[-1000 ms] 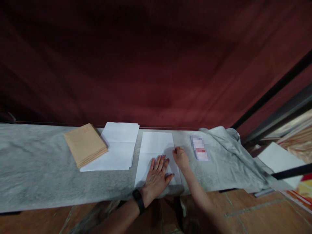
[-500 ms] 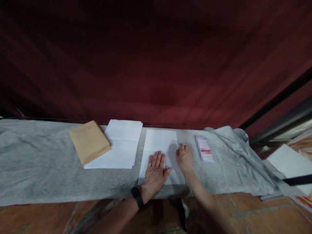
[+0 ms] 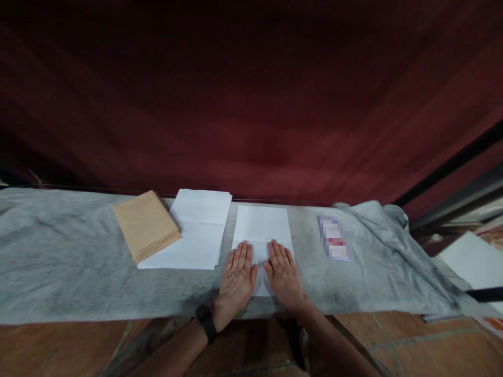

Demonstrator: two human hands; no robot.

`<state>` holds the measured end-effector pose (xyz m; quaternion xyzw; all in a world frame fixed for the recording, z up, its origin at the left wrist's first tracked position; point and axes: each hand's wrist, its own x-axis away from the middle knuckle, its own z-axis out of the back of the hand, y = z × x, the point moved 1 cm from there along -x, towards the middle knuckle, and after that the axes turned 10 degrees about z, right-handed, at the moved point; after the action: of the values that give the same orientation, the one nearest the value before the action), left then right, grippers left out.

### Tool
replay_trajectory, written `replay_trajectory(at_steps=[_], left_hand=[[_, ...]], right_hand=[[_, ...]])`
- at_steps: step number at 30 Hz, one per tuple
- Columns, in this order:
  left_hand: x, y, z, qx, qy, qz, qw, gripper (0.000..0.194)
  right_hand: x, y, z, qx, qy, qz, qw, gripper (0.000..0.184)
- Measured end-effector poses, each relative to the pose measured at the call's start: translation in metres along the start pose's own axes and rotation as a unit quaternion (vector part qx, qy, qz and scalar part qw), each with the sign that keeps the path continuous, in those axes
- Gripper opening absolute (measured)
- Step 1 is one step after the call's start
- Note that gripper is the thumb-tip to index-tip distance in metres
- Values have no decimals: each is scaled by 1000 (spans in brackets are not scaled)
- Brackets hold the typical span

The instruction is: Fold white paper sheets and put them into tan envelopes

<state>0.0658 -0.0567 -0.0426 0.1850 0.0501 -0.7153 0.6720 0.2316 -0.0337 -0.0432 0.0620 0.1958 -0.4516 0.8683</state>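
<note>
A white sheet of paper point(image 3: 262, 222) with crossing crease lines lies flat in front of me on the grey cloth. My left hand point(image 3: 238, 275) rests palm down on its left side, fingers stretched out. On the right side of the same sheet, my right hand point(image 3: 283, 272) also lies flat with its fingers extended. Both thumbs point toward each other near the middle crease, a small gap between them. Neither hand grips anything. The lower corners of the sheet are hidden under my hands.
To the left, brown envelopes point(image 3: 147, 225) are stacked partly over creased white sheets point(image 3: 200, 235). A blurred-out printed slip point(image 3: 335, 240) lies to the right. Grey cloth point(image 3: 70, 262) covers the narrow surface, bunched at its right end. A dark red curtain point(image 3: 251, 131) hangs behind.
My right hand has gone from curled at the sheet's right edge to flat on the paper. My left hand has shifted slightly left.
</note>
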Motion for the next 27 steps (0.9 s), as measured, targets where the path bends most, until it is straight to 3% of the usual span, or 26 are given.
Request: replay_trajectory(at_steps=[8, 12, 18, 23, 27], left_hand=[[1, -14, 0, -11, 9, 25, 1000, 61], [-8, -2, 2, 10, 25, 9, 1000, 61], [-17, 14, -3, 10, -12, -12, 1000, 57], [-19, 0, -6, -32, -23, 26, 999, 58], [-35, -4, -1, -62, -21, 73, 995, 57]], right_hand=[[8, 18, 1, 35, 7, -19, 999, 53], [2, 13, 3, 39, 0, -9, 999, 54], [-5, 2, -3, 20, 1, 24, 1000, 51], [-3, 26, -8, 50, 12, -25, 998, 51], [-13, 50, -7, 66, 3, -97, 993, 52]])
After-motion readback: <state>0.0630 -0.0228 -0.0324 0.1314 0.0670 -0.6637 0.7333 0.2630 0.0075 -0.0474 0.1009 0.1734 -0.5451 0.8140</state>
